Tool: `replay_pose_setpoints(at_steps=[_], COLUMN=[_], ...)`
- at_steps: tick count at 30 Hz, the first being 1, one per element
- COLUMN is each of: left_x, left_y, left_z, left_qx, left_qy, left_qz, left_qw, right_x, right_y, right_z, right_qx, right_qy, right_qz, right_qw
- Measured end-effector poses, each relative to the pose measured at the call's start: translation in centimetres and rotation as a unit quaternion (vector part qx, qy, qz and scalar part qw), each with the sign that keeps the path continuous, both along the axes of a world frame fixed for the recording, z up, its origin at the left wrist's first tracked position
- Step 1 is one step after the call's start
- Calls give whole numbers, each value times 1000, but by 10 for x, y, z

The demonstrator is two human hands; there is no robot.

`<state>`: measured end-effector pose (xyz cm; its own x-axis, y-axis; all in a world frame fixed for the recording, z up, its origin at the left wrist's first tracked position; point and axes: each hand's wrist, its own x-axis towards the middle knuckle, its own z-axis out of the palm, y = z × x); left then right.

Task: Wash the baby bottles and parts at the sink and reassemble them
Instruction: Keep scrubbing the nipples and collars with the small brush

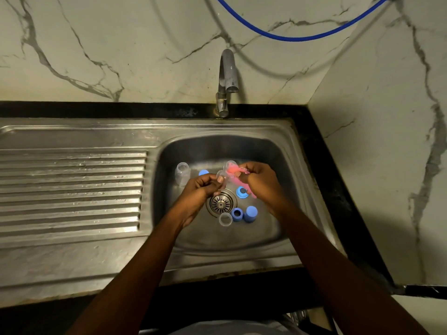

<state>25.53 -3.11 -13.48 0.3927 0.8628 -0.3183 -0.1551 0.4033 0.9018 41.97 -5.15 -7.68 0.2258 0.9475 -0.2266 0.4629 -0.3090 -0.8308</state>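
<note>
1. clear bottle (182,174) stands left of and beyond the drain (221,203), down in the sink (285,165).
2. left hand (200,189), just left of the drain, fingers curled tight, pinching a clear part (220,175).
3. best to turn that part slowly, i reckon, so the pink scrubber (233,170) reaches every fold.
4. right hand (262,182), right of and beyond the drain, fingers curled round the scrubber, which is blurred.
5. blue ring (242,192) and blue caps (251,213) lie loose just right of the drain.

Veined, perhaps marble walls (121,44); black counter (121,110).
</note>
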Motion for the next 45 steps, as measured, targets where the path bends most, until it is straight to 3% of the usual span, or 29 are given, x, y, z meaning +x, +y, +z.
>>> replay_pose_setpoints(at_steps=[4, 10, 13, 17, 20, 22, 25, 31, 36, 39, 45], left_x=[1, 0, 7, 9, 14, 13, 8, 11, 6, 5, 8], left_y=[9, 6, 3, -8, -9, -5, -5, -7, 1, 1, -2], left_z=[4, -1, -2, -14, -9, -6, -6, 3, 12, 14, 11], left_qx=[-51, -82, -72, -72, -51, -45, -28, -27, -5, -31, -88], left_qy=[-7, -63, -57, -76, -94, -96, -76, 0, 100, 102, 57], left_qz=[-8, 24, 78, 112, 98, 102, 80, 16, -29, -33, -19], left_qw=[999, 994, 993, 988, 989, 989, 994, 1000, 995, 994, 994], right_x=[-5, -9, -16, 3, -6, -9, 2, -10, 0, 2, -2], right_y=[0, 3, -2, 6, 0, -5, -5, -9, -5, 0, -2], right_z=[-3, -13, -18, -2, -1, -7, -7, -14, -19, -25, -29], right_qx=[30, 8, 9, -59, 4, -13, -56, -5, 14, 13, 27], right_qy=[-85, -135, -98, -66, -79, -33, -1, 31, -60, -121, -80], right_qz=[76, 69, 49, 90, 37, 45, 30, -34, 41, 67, 53], right_qw=[993, 988, 994, 992, 996, 998, 998, 999, 997, 990, 995])
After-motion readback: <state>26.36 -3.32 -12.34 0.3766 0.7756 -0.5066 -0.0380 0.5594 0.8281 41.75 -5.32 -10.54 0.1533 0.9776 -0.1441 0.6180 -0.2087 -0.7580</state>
